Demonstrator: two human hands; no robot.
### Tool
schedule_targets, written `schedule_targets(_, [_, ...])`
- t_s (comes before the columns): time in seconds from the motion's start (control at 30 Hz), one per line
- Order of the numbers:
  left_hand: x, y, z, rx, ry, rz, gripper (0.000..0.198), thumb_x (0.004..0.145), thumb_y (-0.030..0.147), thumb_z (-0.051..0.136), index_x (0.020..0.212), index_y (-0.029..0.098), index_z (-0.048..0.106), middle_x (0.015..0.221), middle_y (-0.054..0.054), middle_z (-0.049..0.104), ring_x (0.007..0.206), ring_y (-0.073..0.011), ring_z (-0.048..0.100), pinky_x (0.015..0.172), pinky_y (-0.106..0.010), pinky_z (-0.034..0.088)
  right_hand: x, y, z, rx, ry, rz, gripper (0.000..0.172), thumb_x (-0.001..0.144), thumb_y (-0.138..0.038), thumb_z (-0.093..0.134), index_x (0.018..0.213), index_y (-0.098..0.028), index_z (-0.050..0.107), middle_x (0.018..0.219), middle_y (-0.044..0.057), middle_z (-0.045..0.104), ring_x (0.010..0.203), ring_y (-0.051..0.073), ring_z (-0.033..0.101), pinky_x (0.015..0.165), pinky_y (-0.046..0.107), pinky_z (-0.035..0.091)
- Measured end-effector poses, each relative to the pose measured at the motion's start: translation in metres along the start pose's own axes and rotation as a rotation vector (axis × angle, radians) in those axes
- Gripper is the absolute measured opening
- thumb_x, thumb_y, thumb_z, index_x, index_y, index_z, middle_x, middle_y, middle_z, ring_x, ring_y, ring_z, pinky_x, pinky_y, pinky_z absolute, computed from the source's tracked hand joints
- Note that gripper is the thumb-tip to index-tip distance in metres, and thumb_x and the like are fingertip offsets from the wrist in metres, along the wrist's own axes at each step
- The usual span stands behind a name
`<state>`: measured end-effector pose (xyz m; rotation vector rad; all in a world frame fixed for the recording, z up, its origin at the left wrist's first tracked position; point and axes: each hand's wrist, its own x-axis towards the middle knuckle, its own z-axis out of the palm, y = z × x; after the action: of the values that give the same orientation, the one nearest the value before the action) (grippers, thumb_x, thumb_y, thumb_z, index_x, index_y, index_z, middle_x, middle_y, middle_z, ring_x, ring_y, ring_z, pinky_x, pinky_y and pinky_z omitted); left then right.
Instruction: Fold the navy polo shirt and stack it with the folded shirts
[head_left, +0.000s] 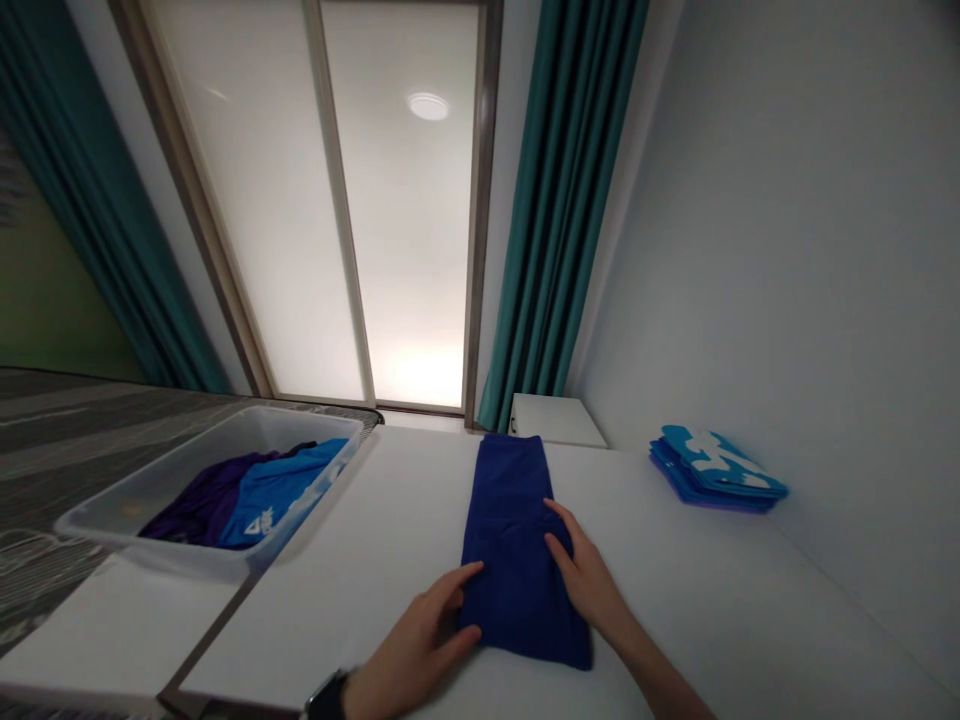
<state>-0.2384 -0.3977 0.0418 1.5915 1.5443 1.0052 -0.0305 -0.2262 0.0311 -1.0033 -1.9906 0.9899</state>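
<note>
A dark blue garment [514,560], folded into a long narrow strip, lies flat on the white table [360,560] in front of me. My left hand [416,640], with a black watch on the wrist, is at its lower left edge. The thumb and fingers are spread, their tips touching the cloth. On the opposite side, my right hand [585,575] rests on the right edge, finger and thumb apart on top of the fabric. The kind of garment does not show in this folded state.
A clear plastic bin [300,425] at the left holds crumpled purple clothing [199,495] and blue clothing [289,485]. A stack of folded blue clothes [716,470] sits by the wall at right. Behind the table are a small white cabinet [559,420] and a teal curtain [562,210].
</note>
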Motion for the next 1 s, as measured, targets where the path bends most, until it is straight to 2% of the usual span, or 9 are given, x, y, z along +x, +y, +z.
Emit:
schedule_targets(0.1, [0.004,-0.001,0.000,-0.090,0.012,-0.011,0.040,0.089,0.030,0.052,0.129,0.025,0.053,0.116,-0.005,0.068,0.101,-0.0201,0.063,0.093,-0.031,0.048,0.009,-0.014,-0.004,0.033,0.028,-0.085,0.048,0.093,-0.040,0.042,0.139,-0.026,0.043,0.143,0.005,0.049,0.133,0.021,0.043,0.114,0.042,0.028])
schedule_targets(0.2, [0.009,-0.006,0.003,-0.088,0.079,-0.006,0.034,0.089,0.031,0.051,0.121,0.023,0.059,0.112,-0.006,0.067,0.098,-0.0201,0.062,0.090,-0.030,0.047,0.020,-0.015,0.000,0.008,0.032,-0.096,0.049,0.093,-0.037,0.040,0.140,-0.024,0.040,0.145,0.006,0.046,0.134,0.019,0.041,0.114,0.038,0.029])
schedule_targets(0.27, [0.013,-0.008,0.006,-0.070,0.120,-0.032,0.031,0.088,0.031,0.051,0.116,0.021,0.061,0.107,-0.006,0.067,0.091,-0.0194,0.061,0.084,-0.029,0.047,0.027,-0.008,0.006,-0.079,0.000,-0.036,0.051,0.091,-0.031,0.041,0.140,-0.020,0.039,0.144,0.008,0.048,0.132,0.019,0.044,0.112,0.038,0.032])
schedule_targets(0.33, [0.018,-0.007,0.008,-0.055,0.129,-0.080,0.029,0.087,0.031,0.049,0.110,0.020,0.062,0.092,-0.005,0.066,0.079,-0.0177,0.058,0.073,-0.027,0.046,0.032,0.000,0.012,-0.207,-0.047,0.043,0.052,0.088,-0.025,0.042,0.140,-0.017,0.040,0.140,0.011,0.052,0.127,0.020,0.050,0.108,0.037,0.036])
schedule_targets(0.47, [0.027,0.001,0.007,-0.003,0.149,-0.120,0.026,0.088,0.034,0.045,0.100,0.018,0.063,0.073,-0.001,0.058,0.066,-0.0154,0.051,0.061,-0.025,0.039,0.039,0.002,0.017,-0.438,-0.092,0.149,0.046,0.092,-0.028,0.042,0.136,-0.016,0.044,0.129,0.013,0.060,0.116,0.023,0.059,0.098,0.034,0.042])
schedule_targets(0.6, [0.029,0.008,0.007,0.089,0.153,-0.110,0.023,0.088,0.030,0.044,0.095,0.019,0.062,0.070,0.001,0.056,0.063,-0.0147,0.048,0.060,-0.025,0.035,0.037,-0.011,0.015,-0.598,-0.124,0.194,0.033,0.095,-0.029,0.040,0.124,-0.020,0.053,0.115,0.010,0.068,0.105,0.022,0.064,0.087,0.030,0.043])
schedule_targets(0.77, [0.015,0.008,0.012,0.095,0.098,-0.140,0.018,0.084,0.024,0.047,0.093,0.020,0.061,0.067,0.003,0.053,0.062,-0.0138,0.046,0.059,-0.024,0.033,0.018,-0.018,0.015,-0.717,-0.167,0.212,0.024,0.094,-0.025,0.040,0.114,-0.024,0.054,0.095,0.006,0.071,0.085,0.021,0.067,0.070,0.027,0.040])
schedule_targets(1.0, [0.002,0.010,0.018,0.103,0.110,-0.165,0.018,0.083,0.022,0.048,0.093,0.020,0.062,0.070,0.002,0.055,0.064,-0.0143,0.048,0.061,-0.024,0.035,-0.002,-0.012,0.014,-0.686,-0.100,0.152,0.017,0.091,-0.016,0.040,0.101,-0.022,0.051,0.085,0.003,0.068,0.080,0.019,0.065,0.067,0.025,0.037])
